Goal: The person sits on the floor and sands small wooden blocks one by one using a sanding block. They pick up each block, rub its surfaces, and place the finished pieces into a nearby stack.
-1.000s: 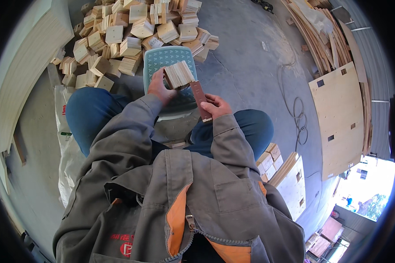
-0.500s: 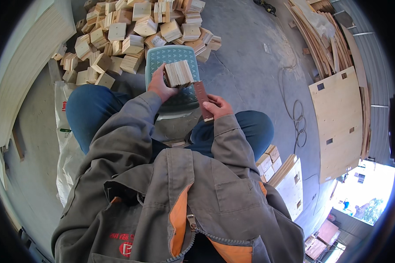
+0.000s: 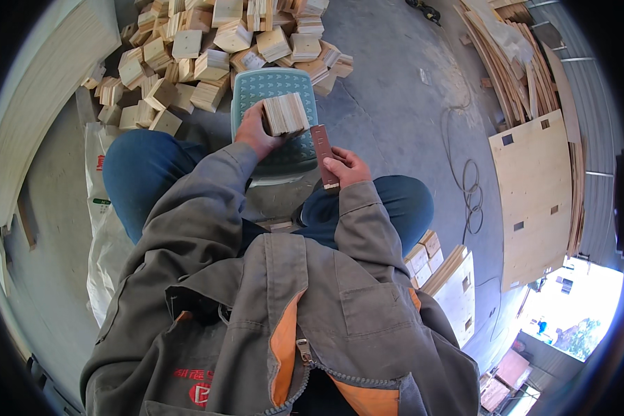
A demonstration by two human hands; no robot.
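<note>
My left hand (image 3: 255, 132) grips a plywood block (image 3: 286, 114) from its left side, its layered edges facing up. The block is held over a pale green plastic stool (image 3: 262, 84) with a patterned top. In my right hand (image 3: 348, 167) is a narrow reddish-brown sanding stick (image 3: 323, 154) with staples along its face. Thumb and fingers close round its lower part. The stick's upper end lies close to the block's right side; whether they touch, I cannot tell. The fingers under the block are mostly hidden.
A heap of similar plywood blocks (image 3: 211, 64) lies beyond the stool. A white plastic sack (image 3: 104, 243) lies by my left knee. Cut plywood (image 3: 454, 295) stands at my right, near larger sheets (image 3: 534, 197). A looped cable (image 3: 471, 191) runs across the floor.
</note>
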